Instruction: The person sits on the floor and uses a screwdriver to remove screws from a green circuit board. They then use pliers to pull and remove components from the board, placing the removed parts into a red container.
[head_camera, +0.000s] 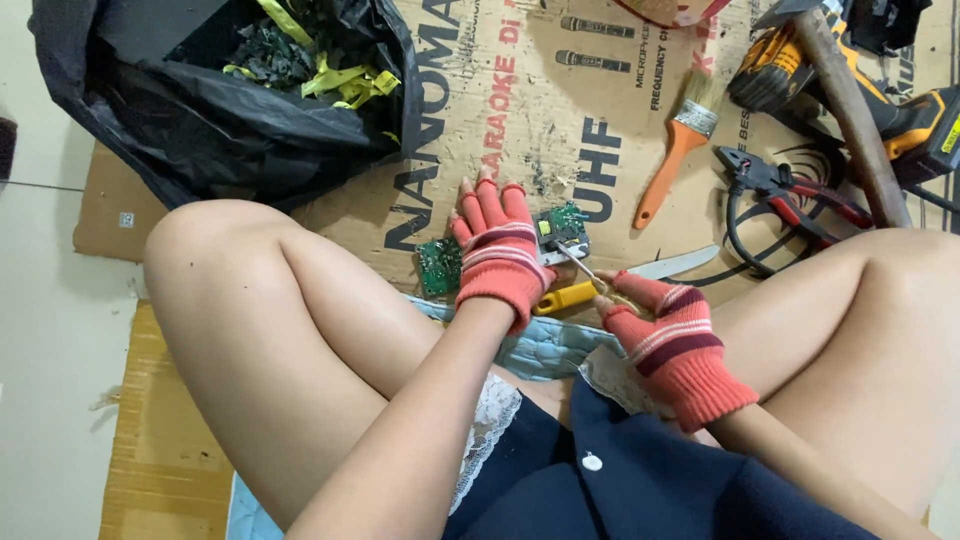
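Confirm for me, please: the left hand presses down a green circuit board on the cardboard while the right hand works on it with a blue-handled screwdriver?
Not quite: in the head view the screwdriver in the right hand has a yellow handle, not blue. The left hand does press the green circuit board on the cardboard.

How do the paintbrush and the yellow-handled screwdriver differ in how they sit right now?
The paintbrush lies loose on the cardboard, touched by no hand; the screwdriver is gripped by the right hand. The paintbrush has an orange handle and a wide, pale bristle head, while the screwdriver has a yellow handle and a thin metal shaft. The screwdriver's tip points at the green circuit board under the left hand; the paintbrush points at nothing nearby. Both lie slanted.
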